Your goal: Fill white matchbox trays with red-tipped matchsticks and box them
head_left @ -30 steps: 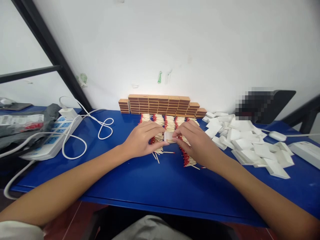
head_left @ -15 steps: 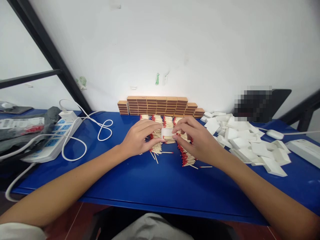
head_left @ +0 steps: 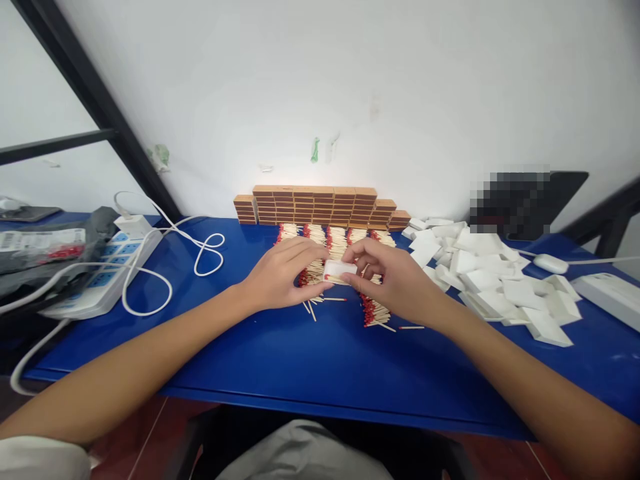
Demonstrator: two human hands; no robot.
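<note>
A small white matchbox tray [head_left: 340,268] is between my hands, tilted so its inside shows; a few red-tipped matches lie along its near side. My right hand [head_left: 395,277] pinches the tray's right end between thumb and fingers. At its left end, the thumb and fingers of my left hand [head_left: 285,275] close around it. Rows of loose matches [head_left: 376,312] with red heads lie beneath and behind the hands, partly covered by them. One stray match [head_left: 411,327] rests to the right, on the blue table [head_left: 280,360].
Stacked brown matchboxes [head_left: 315,205] line the wall. At right is a heap of white trays [head_left: 493,267], with a dark tablet-like object [head_left: 545,203] behind. A power strip [head_left: 107,273], a white cable [head_left: 210,250] and a grey plastic bag [head_left: 75,247] occupy the left.
The white tray has turned from its underside facing up to its inside showing, with a few matches in it. Both hands stay at its ends. The view has shifted slightly.
</note>
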